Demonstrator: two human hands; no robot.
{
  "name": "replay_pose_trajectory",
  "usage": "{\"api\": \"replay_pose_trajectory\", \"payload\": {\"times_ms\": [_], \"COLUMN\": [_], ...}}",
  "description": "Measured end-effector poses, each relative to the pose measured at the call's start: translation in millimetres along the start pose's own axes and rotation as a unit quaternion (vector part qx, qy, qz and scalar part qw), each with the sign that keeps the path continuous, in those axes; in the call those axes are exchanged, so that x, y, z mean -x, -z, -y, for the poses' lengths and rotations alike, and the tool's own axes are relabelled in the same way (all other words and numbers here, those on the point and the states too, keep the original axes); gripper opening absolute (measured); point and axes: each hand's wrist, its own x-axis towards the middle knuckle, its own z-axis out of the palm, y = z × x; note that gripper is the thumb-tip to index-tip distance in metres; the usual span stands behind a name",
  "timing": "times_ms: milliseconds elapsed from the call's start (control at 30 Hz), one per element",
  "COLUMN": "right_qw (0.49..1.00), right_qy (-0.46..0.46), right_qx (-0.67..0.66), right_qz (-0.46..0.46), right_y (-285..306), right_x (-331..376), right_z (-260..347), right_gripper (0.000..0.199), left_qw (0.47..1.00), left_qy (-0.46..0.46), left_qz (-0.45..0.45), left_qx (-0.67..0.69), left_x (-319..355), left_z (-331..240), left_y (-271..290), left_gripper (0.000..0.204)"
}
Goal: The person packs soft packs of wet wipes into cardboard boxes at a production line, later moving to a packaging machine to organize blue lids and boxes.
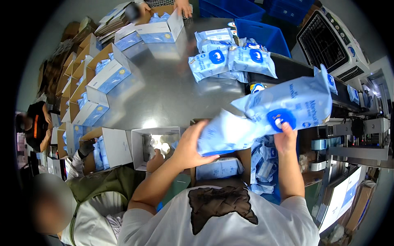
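My left hand (189, 146) is closed on a light blue soft pack (226, 133), its thumb and fingers gripping the left end. A second, larger-looking light blue soft pack (301, 100) with a dark blue oval is held by my right hand (286, 138), thumb pressed on its front. The two packs overlap in front of me, above an open cardboard box (245, 166). Inside that box lies another light blue pack (219, 168). A pile of similar packs (213, 61) rests on the far part of the metal table (164, 96).
A blue bin of small packets (262, 164) stands by my right forearm. At left, a co-worker's gloved hand (86, 148) touches a filled white carton (117, 145). Their bare hand (155, 161) reaches into a white box (139, 149). Another person's hand (182, 6) is at a far carton (158, 33).
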Motion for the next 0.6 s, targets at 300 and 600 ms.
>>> {"api": "replay_pose_trajectory", "payload": {"times_ms": [300,600], "right_qw": [0.979,0.540], "right_qy": [-0.089,0.146], "right_qx": [0.158,0.755], "right_qz": [0.094,0.341], "right_y": [-5.8,-47.2], "right_x": [60.1,32.2], "right_z": [-43.9,-54.1], "right_gripper": [0.062,0.080], "left_qw": [0.865,0.895], "left_qy": [0.184,0.051], "left_qz": [0.324,0.438], "left_qx": [-0.336,-0.064], "left_x": [30.6,40.7], "left_z": [54.0,62.7], "left_y": [-101.5,-110.2], "left_gripper": [0.084,0.100]}}
